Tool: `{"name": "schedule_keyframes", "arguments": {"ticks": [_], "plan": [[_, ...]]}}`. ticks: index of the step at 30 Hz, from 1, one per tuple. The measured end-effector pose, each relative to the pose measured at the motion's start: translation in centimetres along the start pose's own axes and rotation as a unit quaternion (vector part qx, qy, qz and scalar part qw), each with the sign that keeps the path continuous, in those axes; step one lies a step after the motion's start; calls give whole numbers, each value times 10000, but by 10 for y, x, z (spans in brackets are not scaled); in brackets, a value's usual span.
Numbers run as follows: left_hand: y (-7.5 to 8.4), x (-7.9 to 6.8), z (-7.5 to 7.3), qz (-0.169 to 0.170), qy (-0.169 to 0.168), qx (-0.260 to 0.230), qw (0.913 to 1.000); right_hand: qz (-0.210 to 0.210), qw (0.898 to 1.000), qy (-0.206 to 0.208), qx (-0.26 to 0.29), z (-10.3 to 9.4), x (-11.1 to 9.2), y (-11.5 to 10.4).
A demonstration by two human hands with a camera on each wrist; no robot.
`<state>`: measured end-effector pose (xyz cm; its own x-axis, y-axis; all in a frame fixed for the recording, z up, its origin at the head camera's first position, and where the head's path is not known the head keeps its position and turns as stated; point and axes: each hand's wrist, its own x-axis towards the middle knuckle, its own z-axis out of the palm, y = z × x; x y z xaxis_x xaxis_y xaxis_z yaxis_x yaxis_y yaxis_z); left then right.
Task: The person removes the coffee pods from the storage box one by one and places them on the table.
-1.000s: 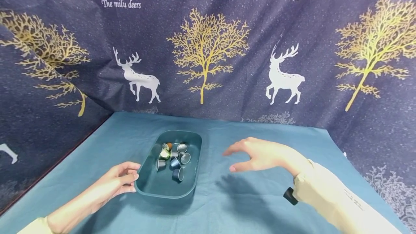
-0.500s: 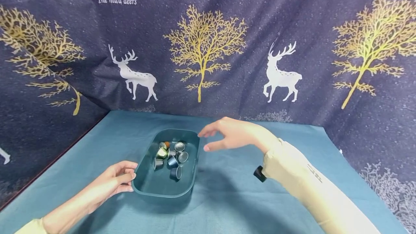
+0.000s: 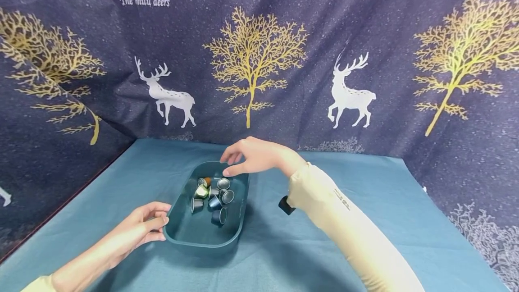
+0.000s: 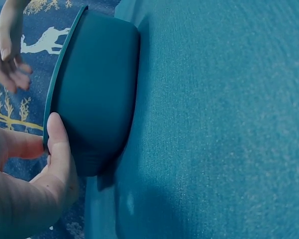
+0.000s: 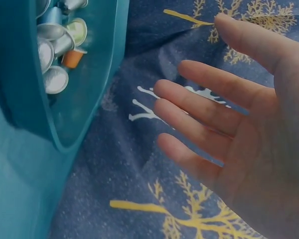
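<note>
A dark teal plastic bin [image 3: 204,233] rests on the table, holding several coffee capsules. Among them are a green capsule [image 3: 201,191], an orange capsule [image 5: 73,59], a dark blue capsule [image 3: 219,216] and a grey one [image 3: 197,205]. My left hand [image 3: 147,223] pinches the bin's near-left rim; in the left wrist view the thumb presses its outer wall [image 4: 97,89]. My right hand [image 3: 253,156] hovers above the far-right corner of the bin, fingers spread and relaxed, palm without anything in it, as the right wrist view shows.
A teal cloth [image 3: 344,220] covers the table. Behind it hangs a dark blue curtain [image 3: 284,102] printed with gold trees and white deer. A small black device [image 3: 286,205] sits at the right sleeve's wrist.
My right hand has travelled left from the table's right part to over the bin's far end. The left hand keeps its hold on the rim, and the capsules lie unchanged.
</note>
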<state>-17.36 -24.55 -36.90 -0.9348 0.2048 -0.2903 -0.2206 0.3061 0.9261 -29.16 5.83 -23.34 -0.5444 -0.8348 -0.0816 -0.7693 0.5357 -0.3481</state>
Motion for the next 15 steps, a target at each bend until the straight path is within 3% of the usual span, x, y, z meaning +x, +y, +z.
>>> {"name": "schedule_keyframes", "arguments": {"ticks": [8, 15], "plan": [[-1, 0, 1, 168, -93, 0, 9998, 116, 9996, -125, 227, 8, 24, -1], [-1, -1, 1, 211, -50, 4, 9998, 404, 9985, -360, 30, 16, 50, -1]]}}
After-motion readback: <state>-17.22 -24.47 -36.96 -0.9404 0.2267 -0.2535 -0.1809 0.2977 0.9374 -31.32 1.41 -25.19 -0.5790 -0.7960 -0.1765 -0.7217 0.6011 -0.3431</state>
